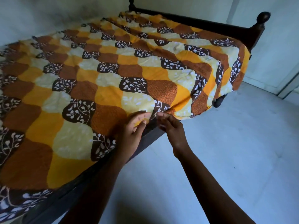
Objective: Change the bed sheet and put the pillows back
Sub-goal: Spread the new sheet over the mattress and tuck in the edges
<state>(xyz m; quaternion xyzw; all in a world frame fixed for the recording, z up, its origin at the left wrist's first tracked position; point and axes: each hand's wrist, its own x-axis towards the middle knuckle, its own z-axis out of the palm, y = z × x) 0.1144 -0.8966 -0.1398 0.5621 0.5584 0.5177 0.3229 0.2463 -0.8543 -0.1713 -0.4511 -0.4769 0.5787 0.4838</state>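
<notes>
Bedsheet (105, 81) with the orange, brown and cream leaf print is spread right across the bed. It's a bit rumpled toward the far corner, where it hangs off over the side. Both hands are at the near edge, just beside each other. Left hand (134, 128) has its fingers curled and its thumb pressed on the sheet's edge. Right hand (169, 126) has its fingertips bunched together, pinching a fold of that same edge. Dark wooden bed frame (210, 25) has round knobs (263, 17) at the far end, and there's pale floor (226, 143) alongside.
</notes>
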